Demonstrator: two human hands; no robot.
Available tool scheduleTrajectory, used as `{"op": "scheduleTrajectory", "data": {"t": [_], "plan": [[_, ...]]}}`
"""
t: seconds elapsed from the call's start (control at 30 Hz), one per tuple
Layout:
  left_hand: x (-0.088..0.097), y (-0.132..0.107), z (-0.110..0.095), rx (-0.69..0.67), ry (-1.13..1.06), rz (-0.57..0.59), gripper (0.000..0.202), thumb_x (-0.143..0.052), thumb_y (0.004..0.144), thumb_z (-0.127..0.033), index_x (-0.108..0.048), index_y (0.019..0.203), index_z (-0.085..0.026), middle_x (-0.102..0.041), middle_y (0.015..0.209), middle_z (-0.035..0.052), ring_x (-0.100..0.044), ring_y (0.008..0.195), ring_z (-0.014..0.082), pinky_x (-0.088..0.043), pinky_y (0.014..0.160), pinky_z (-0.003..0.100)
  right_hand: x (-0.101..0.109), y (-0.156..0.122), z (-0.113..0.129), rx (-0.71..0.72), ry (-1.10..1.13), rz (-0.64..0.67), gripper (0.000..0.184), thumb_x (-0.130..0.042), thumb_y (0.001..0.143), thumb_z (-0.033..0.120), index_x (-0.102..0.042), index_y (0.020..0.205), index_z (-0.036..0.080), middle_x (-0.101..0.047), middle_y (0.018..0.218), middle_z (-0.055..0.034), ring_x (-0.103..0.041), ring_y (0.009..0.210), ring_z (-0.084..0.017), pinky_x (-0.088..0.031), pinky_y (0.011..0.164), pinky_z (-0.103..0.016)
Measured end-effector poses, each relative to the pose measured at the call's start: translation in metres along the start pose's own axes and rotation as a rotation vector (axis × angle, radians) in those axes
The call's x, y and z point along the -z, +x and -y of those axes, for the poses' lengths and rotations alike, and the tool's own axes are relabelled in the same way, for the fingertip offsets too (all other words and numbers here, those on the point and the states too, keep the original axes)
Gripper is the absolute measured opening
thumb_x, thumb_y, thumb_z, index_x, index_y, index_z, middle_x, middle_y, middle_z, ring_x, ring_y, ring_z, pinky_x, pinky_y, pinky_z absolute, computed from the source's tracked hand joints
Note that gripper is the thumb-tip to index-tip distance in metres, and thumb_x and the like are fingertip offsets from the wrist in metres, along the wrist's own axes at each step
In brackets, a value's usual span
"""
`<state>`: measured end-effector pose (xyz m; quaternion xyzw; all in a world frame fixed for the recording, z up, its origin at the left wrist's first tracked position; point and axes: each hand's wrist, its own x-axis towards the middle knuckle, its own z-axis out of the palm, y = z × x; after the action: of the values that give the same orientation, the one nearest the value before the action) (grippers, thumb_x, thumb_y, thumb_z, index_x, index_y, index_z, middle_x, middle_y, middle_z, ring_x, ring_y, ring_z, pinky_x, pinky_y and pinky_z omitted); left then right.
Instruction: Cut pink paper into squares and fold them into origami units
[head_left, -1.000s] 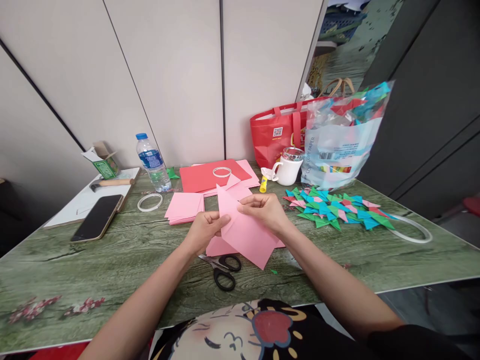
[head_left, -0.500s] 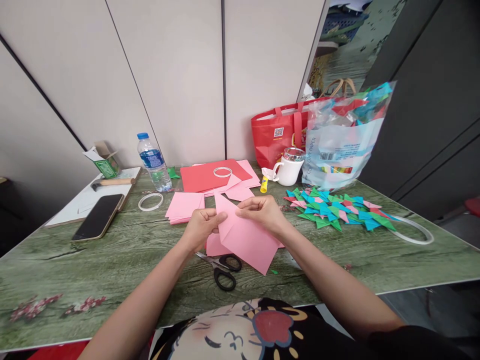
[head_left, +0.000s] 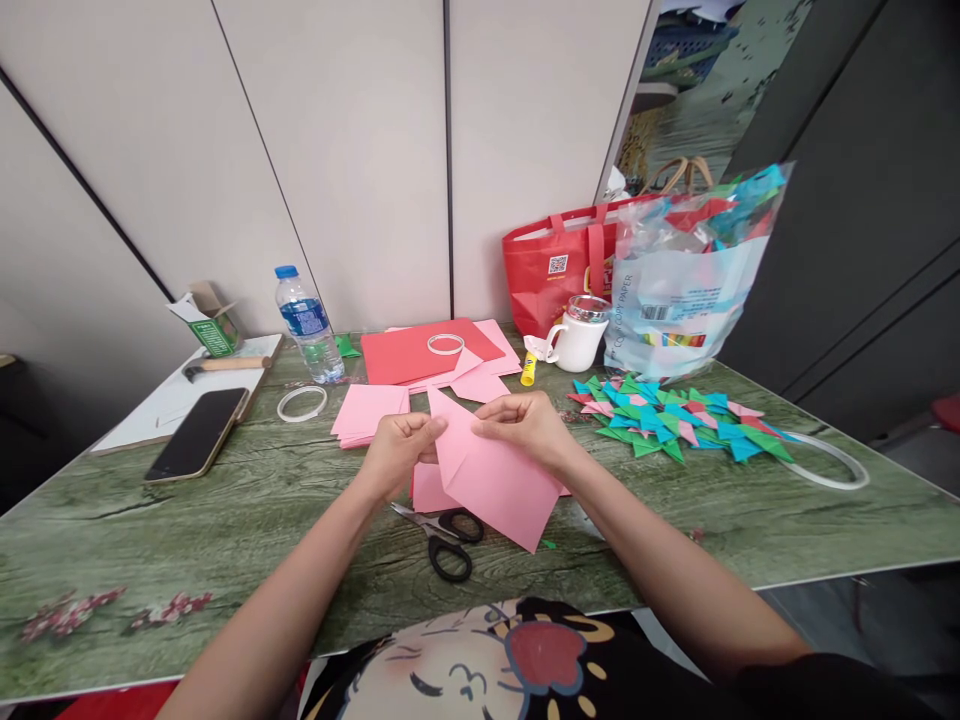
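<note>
A pink sheet of paper (head_left: 499,485), partly folded along its left side, is held up over the table between both hands. My left hand (head_left: 401,450) pinches its left edge between thumb and curled fingers. On the upper right edge, my right hand (head_left: 525,425) grips it with thumb and fingertips. Beneath the sheet lies more pink paper (head_left: 429,492), mostly covered. Black-handled scissors (head_left: 442,535) rest just in front of it. A pile of pink squares (head_left: 367,412) sits beyond my left hand.
Red paper (head_left: 405,350) with a tape roll (head_left: 445,344) lies at the back. Around stand a water bottle (head_left: 307,325), a white mug (head_left: 579,335) and a glue stick (head_left: 529,370). Folded colored pieces (head_left: 667,415) are heaped right; a phone (head_left: 196,435) and hammer (head_left: 229,365) lie left.
My left hand has shifted slightly left along with the edge of the pink sheet. The sheet's lower corner has dipped a little. My right hand has hardly moved.
</note>
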<state>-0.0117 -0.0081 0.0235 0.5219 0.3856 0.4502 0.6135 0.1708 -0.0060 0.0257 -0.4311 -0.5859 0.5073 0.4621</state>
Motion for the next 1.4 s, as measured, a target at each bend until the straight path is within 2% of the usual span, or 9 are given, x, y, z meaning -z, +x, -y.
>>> {"op": "scheduleTrajectory", "data": {"t": [0.17, 0.33, 0.63, 0.77, 0.97, 1.23, 1.4], "plan": [[0.0004, -0.0007, 0.0028, -0.082, 0.015, -0.008, 0.033, -0.067, 0.063, -0.04, -0.054, 0.052, -0.012, -0.048, 0.046, -0.0056, -0.042, 0.042, 0.0046, -0.039, 0.045, 0.018, -0.0019, -0.0016, 0.0026, -0.009, 0.005, 0.013, 0.026, -0.073, 0.056, 0.032, -0.068, 0.074, 0.013, -0.068, 0.067, -0.0047, -0.059, 0.056, -0.012, -0.042, 0.051, -0.023], [-0.0003, -0.0005, 0.0012, -0.079, 0.041, -0.036, 0.03, -0.067, 0.065, -0.036, -0.054, 0.051, -0.012, -0.047, 0.046, -0.0056, -0.041, 0.042, 0.0045, -0.039, 0.045, 0.018, -0.0018, -0.0027, 0.0047, -0.018, -0.006, 0.001, 0.027, -0.074, 0.054, 0.033, -0.068, 0.073, 0.014, -0.068, 0.065, -0.0038, -0.059, 0.055, -0.012, -0.042, 0.049, -0.022], [0.0039, 0.001, -0.0025, -0.109, 0.091, -0.147, 0.026, -0.068, 0.062, -0.036, -0.057, 0.056, -0.013, -0.056, 0.051, -0.0019, -0.052, 0.047, 0.0095, -0.046, 0.049, 0.023, -0.0013, -0.0027, 0.0042, -0.04, -0.011, 0.043, 0.026, -0.074, 0.055, 0.032, -0.068, 0.072, 0.014, -0.068, 0.066, -0.0038, -0.058, 0.054, -0.011, -0.042, 0.049, -0.022], [0.0027, -0.0003, -0.0001, -0.169, 0.114, -0.162, 0.028, -0.066, 0.064, -0.036, -0.054, 0.054, -0.013, -0.053, 0.05, -0.0036, -0.05, 0.046, 0.0084, -0.046, 0.05, 0.023, -0.0012, -0.0033, 0.004, -0.03, -0.001, 0.049, 0.027, -0.073, 0.055, 0.032, -0.068, 0.073, 0.013, -0.068, 0.066, -0.004, -0.059, 0.054, -0.012, -0.042, 0.049, -0.022], [0.0028, 0.0002, -0.0049, -0.154, 0.033, -0.125, 0.026, -0.064, 0.067, -0.038, -0.056, 0.059, -0.015, -0.053, 0.052, -0.0035, -0.051, 0.047, 0.0094, -0.046, 0.05, 0.024, -0.0005, -0.0038, 0.0034, -0.024, -0.01, 0.064, 0.025, -0.073, 0.055, 0.032, -0.068, 0.072, 0.015, -0.068, 0.066, -0.0035, -0.059, 0.054, -0.012, -0.042, 0.048, -0.022], [0.0055, 0.0025, 0.0018, -0.231, 0.147, -0.252, 0.032, -0.062, 0.068, -0.039, -0.049, 0.051, -0.016, -0.048, 0.047, -0.0041, -0.048, 0.044, 0.0088, -0.043, 0.046, 0.022, -0.0033, -0.0041, 0.0037, -0.016, -0.021, 0.095, 0.024, -0.073, 0.056, 0.032, -0.068, 0.072, 0.015, -0.068, 0.066, -0.0035, -0.059, 0.055, -0.012, -0.043, 0.05, -0.022], [0.003, 0.0015, 0.0008, -0.233, 0.168, -0.26, 0.031, -0.059, 0.071, -0.041, -0.049, 0.055, -0.016, -0.048, 0.049, -0.0042, -0.048, 0.045, 0.0086, -0.044, 0.046, 0.022, -0.0029, -0.0039, 0.0041, -0.026, -0.015, 0.089, 0.022, -0.073, 0.056, 0.03, -0.068, 0.072, 0.015, -0.067, 0.065, -0.0029, -0.058, 0.054, -0.011, -0.042, 0.051, -0.022]]}}
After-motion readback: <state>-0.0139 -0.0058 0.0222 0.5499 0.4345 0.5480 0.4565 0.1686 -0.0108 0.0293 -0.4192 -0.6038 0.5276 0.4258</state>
